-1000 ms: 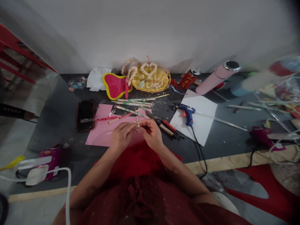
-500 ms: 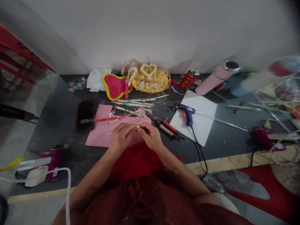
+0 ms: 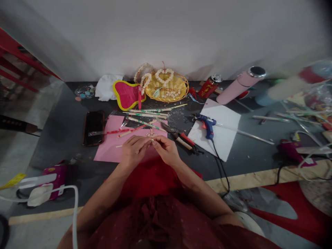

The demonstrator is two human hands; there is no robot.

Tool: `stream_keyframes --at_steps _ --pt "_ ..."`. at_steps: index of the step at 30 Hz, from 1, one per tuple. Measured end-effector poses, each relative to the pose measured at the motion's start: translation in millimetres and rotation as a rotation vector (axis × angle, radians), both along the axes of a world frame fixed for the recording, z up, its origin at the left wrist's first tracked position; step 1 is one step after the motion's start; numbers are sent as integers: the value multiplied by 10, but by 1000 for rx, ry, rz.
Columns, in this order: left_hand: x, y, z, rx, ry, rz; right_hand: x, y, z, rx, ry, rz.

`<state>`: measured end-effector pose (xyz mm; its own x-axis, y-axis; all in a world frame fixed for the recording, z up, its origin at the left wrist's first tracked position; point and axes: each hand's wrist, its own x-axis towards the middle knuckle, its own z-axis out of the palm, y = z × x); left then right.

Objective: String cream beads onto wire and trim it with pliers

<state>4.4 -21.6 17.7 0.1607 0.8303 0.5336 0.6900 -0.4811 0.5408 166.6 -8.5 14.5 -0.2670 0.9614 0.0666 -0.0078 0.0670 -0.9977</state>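
Over the near edge of a pink sheet of paper (image 3: 110, 148), my left hand (image 3: 135, 149) and my right hand (image 3: 166, 148) meet with fingertips pinched together. Between them they grip a small pale craft piece (image 3: 151, 133) made of short wooden-looking bits; its lower part is hidden by my fingers. Beyond my fingers lie wooden chopsticks (image 3: 147, 114), some in printed wrappers. Right of my right hand rest cutting pliers (image 3: 181, 140) with red and pale handles. A blue glue gun (image 3: 208, 126) with a clear glue stick lies on a white sheet (image 3: 223, 147).
At the back stand a golden woven basket (image 3: 166, 93) with a beaded heart, a pink heart-shaped piece (image 3: 127, 94), a red can (image 3: 209, 85) and a pink thermos (image 3: 241, 84). A phone (image 3: 93, 128) lies at left. Cables hang near a purple box (image 3: 58, 180).
Both hands stay pinched at the same spot on the small craft piece, with hardly any movement. The view has shifted very slightly.
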Motion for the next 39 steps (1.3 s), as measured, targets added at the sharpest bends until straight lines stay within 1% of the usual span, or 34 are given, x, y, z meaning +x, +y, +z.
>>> stream_keyframes --at_steps 4,9,18,28,34,39 --pt "11 2 34 -3 11 -2 -3 4 -14 4 -29 -16" --pt "14 -3 35 -2 -32 -30 4 1 6 15 -47 -20" --pt "15 -21 51 -41 -51 -7 3 -26 -17 27 -70 -23" --pt "58 -22 23 -65 -78 75 -11 -29 25 50 -92 -69" --pt "64 -24 26 -62 -40 62 -5 -39 -18 120 -165 -102" --pt "64 -26 25 -56 -39 71 3 -42 5 149 -196 -107"
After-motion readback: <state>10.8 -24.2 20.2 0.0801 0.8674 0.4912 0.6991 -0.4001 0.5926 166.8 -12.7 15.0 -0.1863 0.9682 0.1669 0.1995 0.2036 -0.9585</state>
